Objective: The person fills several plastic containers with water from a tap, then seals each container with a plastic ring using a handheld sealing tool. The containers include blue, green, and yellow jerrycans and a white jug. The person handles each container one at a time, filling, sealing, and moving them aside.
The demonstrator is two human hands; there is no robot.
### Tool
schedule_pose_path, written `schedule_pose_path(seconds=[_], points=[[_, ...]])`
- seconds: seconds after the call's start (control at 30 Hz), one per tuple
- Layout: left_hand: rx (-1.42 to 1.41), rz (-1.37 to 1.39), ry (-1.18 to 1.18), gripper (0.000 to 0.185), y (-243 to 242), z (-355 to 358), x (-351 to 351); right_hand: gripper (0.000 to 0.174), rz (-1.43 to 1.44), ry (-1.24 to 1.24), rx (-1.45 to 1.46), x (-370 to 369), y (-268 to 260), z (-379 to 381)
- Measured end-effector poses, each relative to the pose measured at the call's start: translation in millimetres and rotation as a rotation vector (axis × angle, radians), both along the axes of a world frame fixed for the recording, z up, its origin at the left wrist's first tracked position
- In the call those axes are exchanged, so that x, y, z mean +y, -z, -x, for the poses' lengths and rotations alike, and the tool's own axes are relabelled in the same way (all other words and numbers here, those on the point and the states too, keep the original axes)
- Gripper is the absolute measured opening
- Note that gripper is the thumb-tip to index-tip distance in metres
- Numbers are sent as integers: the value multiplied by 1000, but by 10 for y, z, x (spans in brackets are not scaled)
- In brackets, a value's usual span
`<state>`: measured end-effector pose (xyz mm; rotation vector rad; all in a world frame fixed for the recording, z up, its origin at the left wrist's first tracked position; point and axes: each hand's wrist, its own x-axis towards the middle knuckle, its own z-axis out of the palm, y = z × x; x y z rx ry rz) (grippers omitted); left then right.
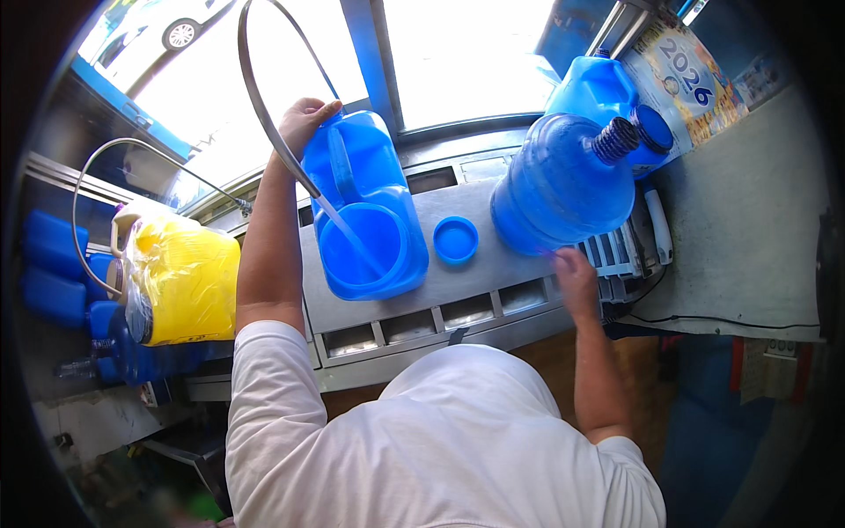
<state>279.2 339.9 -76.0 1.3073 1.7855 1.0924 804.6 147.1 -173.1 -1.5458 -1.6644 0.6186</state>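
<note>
My left hand (309, 123) rests on the top far end of a blue plastic water container (412, 231), at its small cap; whether the fingers grip it is unclear. A hose (264, 112) arches over and sends a stream into the container's wide round mouth. A round blue lid (455, 240) lies on the metal counter (475, 204) to its right. Farther right stands a large round blue water bottle (561, 185) with a ridged neck. My right hand (575, 280), blurred, is at the bottle's near lower edge, its fingers bent; its hold cannot be made out.
A yellow container (191, 284) in clear plastic wrap stands at left, near a second curved hose (132, 142). Another blue jug (587, 89) and a small blue-capped container (650, 135) are behind the bottle. Slots (409, 325) line the counter's near edge.
</note>
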Motion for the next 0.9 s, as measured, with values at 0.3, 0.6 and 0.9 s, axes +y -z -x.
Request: schedule_pose_path(seconds=[0.3, 0.6, 0.9], points=[[-339, -57, 113, 31, 94, 135, 60, 11, 121, -311, 394, 630, -577, 1542], [-362, -79, 205, 35, -73, 77, 29, 11, 223, -399, 484, 947, -524, 1682], [-116, -3, 170, 29, -81, 88, 68, 13, 242, -423, 501, 1055, -374, 1641]])
